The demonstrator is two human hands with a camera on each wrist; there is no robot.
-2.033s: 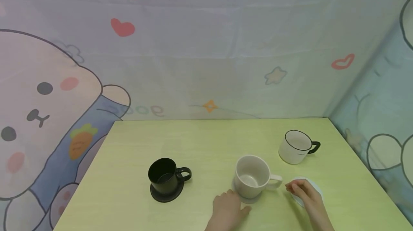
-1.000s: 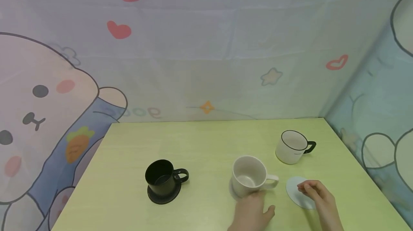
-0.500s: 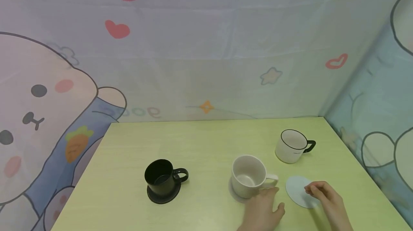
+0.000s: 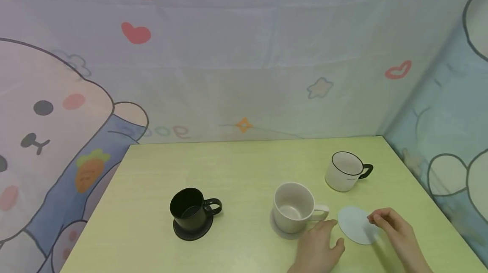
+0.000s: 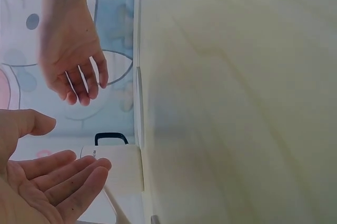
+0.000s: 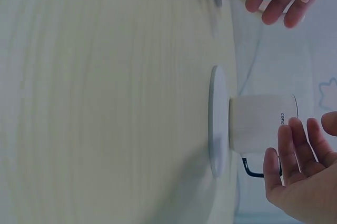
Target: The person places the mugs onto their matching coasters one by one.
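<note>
In the head view my left hand point(image 4: 318, 245) hovers with loosely bent fingers in front of a plain white mug point(image 4: 291, 208), near its handle, holding nothing. This mug stands on a grey coaster point(image 4: 280, 230). My right hand point(image 4: 398, 233) is above the right edge of a pale blue round coaster point(image 4: 354, 225), fingers relaxed and holding nothing. The right wrist view shows a gap between that hand and the coaster point(image 6: 217, 121). Behind the coaster, a white mug with a black rim and black handle point(image 4: 343, 173) sits directly on the table.
At the left of the yellow table point(image 4: 236, 171), a black mug point(image 4: 187, 211) stands on a black coaster point(image 4: 192, 234). A printed cloth point(image 4: 244, 53) hangs behind the table and along its right side.
My left hand has moved right from the left front of the plain white mug to below its handle. The right hand has shifted right, uncovering more of the pale blue coaster. The mugs stay put.
</note>
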